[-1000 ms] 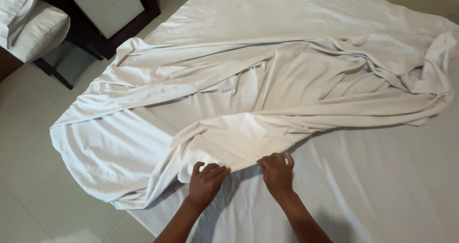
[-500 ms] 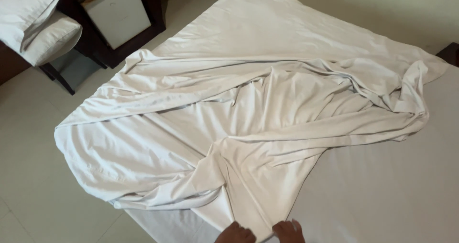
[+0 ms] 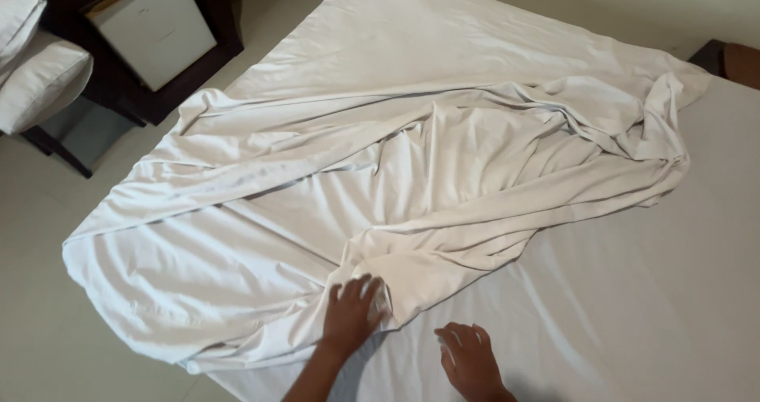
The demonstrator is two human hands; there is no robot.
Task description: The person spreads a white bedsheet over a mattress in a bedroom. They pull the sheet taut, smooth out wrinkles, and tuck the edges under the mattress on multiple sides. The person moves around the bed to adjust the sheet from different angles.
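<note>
White cotton-looking cloth fills most of the view: a loose, rumpled sheet [image 3: 412, 180] lies spread across the bed [image 3: 633, 307], bunched into long folds that run from the far right corner down toward the near edge. Its lower end narrows to a gathered point close to the person, and its left part hangs over the bed's side toward the pale floor [image 3: 32, 323].

The left hand [image 3: 352, 315] lies on that gathered end, fingers curled over the fold, its grip closed on a pinch of the sheet's edge. The right hand [image 3: 469, 361] rests just beside it on the smooth fitted surface of the bed, fingers spread and flat, its grip open and holding nothing; it sits close to the sheet's hem but apart from it.

My reading is that the step in hand is finding and taking up the near edge of the loose sheet, with one hand seated and the other not yet on cloth. A next move would call for the free hand to catch the hem a little way along, so that the edge can be drawn taut between both hands without dragging the twisted folds further.

Beyond the bed, at upper left, stand a dark wooden cabinet [image 3: 158, 30] with a pale front and two white pillows [image 3: 36, 70] stacked on a low stand.
</note>
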